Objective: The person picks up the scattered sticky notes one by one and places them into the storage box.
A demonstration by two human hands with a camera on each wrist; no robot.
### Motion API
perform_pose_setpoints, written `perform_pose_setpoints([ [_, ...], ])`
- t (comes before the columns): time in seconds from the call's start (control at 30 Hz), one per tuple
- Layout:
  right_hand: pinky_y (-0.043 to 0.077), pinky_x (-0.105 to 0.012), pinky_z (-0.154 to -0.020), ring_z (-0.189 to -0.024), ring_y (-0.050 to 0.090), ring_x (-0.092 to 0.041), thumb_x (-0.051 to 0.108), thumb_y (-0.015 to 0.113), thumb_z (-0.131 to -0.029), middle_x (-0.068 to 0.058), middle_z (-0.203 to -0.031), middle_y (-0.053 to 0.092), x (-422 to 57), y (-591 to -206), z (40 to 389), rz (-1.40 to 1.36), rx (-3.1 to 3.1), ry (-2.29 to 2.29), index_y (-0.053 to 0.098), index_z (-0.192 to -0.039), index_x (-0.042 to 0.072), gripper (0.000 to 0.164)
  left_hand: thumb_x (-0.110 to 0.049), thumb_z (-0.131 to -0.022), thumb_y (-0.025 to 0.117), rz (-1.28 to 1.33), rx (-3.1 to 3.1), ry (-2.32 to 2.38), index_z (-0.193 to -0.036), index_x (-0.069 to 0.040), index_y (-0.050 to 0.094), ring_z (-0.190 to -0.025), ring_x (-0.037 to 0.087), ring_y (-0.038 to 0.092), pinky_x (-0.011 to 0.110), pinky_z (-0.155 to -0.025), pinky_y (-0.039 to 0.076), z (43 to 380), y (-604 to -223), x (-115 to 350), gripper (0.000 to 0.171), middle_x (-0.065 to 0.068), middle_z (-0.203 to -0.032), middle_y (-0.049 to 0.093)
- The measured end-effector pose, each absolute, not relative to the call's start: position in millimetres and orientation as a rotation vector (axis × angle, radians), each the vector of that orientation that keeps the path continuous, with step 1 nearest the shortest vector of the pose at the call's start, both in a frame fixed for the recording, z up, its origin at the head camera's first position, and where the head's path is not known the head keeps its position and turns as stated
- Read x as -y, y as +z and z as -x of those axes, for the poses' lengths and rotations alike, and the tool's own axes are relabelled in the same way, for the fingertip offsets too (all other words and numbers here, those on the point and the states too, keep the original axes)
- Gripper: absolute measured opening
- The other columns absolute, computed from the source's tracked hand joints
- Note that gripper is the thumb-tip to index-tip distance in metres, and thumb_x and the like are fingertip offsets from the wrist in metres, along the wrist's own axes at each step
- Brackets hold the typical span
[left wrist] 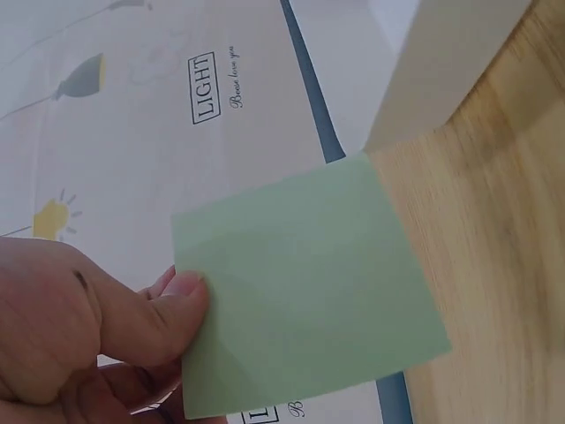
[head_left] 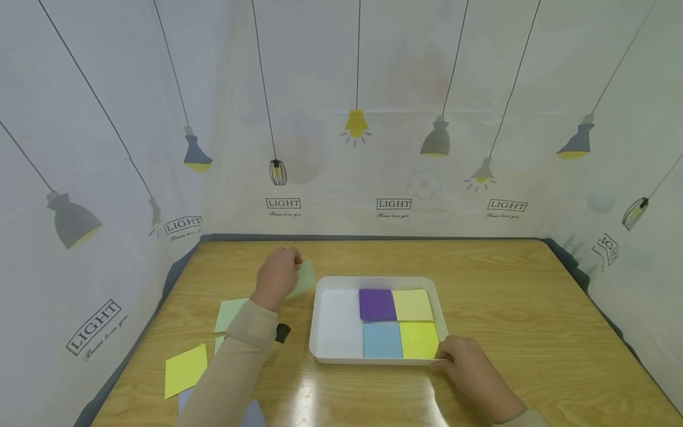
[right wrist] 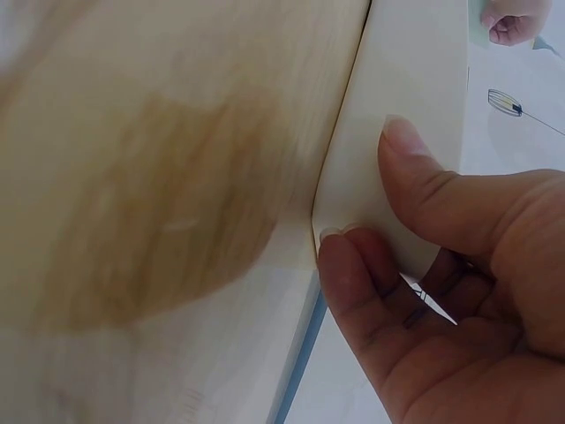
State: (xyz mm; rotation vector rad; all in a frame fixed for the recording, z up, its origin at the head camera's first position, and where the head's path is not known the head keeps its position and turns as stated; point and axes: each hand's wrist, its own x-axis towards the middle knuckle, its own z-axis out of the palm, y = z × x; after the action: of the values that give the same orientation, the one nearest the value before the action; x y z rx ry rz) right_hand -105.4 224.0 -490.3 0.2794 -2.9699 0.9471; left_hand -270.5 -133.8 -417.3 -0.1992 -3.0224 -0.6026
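Observation:
My left hand (head_left: pixel 276 277) pinches a pale green square sticky note (left wrist: pixel 309 291) by one edge, thumb on its face, raised just left of the white tray (head_left: pixel 336 326). At the tray's front right corner, my right hand (head_left: pixel 472 365) grips the wall; the right wrist view has its thumb on the outer side and fingertips at the bottom corner. Inside the tray's right part lie four-square-style notes: purple (head_left: pixel 377 305), pale yellow (head_left: pixel 413 305), blue (head_left: pixel 382 340) and bright yellow (head_left: pixel 419 340). White bottom shows on the tray's left.
On the table's left lie another pale green note (head_left: pixel 228 315), a yellow note (head_left: pixel 185 370) and a lavender note (head_left: pixel 254 415), partly covered by my left sleeve (head_left: pixel 235 367). A light curtain (head_left: pixel 341 219) printed with lamps stands around the wooden table (head_left: pixel 507 284).

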Motion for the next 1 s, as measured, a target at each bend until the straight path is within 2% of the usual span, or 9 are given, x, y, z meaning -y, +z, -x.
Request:
perform_pose_setpoints([
  [0.27,0.044,-0.021,-0.059,-0.066,0.049,-0.002,0.01,0.079,-0.082,0.008,-0.07,0.062,-223,-490,104,-0.278,2.98,0.964,0.068,-0.071,0.013,0.016,-0.008,-0.099,0.061,0.216,3.02,-0.6,-0.105,-0.008,0.068,-0.098,0.027,0.064,0.04,-0.079,0.056,265,-406,131,0.009,0.011,-0.107,0.068],
  [0.63,0.044,-0.021,-0.06,-0.067,0.048,-0.002,0.013,0.08,-0.082,0.009,-0.071,0.061,-223,-492,105,-0.291,2.99,0.936,0.068,-0.072,0.015,0.016,-0.008,-0.1,0.06,0.256,3.087,-0.664,-0.106,-0.01,0.068,-0.097,0.024,0.064,0.04,-0.082,0.055,264,-399,109,0.011,0.008,-0.11,0.069],
  [1.0,0.044,-0.02,-0.06,-0.065,0.05,-0.002,0.01,0.079,-0.082,0.008,-0.07,0.062,-224,-491,106,-0.269,2.987,0.956,0.068,-0.072,0.015,0.016,-0.006,-0.1,0.06,0.338,3.105,-0.729,-0.104,-0.009,0.066,-0.096,0.023,0.063,0.038,-0.082,0.055,259,-398,90,0.008,0.008,-0.106,0.067],
])
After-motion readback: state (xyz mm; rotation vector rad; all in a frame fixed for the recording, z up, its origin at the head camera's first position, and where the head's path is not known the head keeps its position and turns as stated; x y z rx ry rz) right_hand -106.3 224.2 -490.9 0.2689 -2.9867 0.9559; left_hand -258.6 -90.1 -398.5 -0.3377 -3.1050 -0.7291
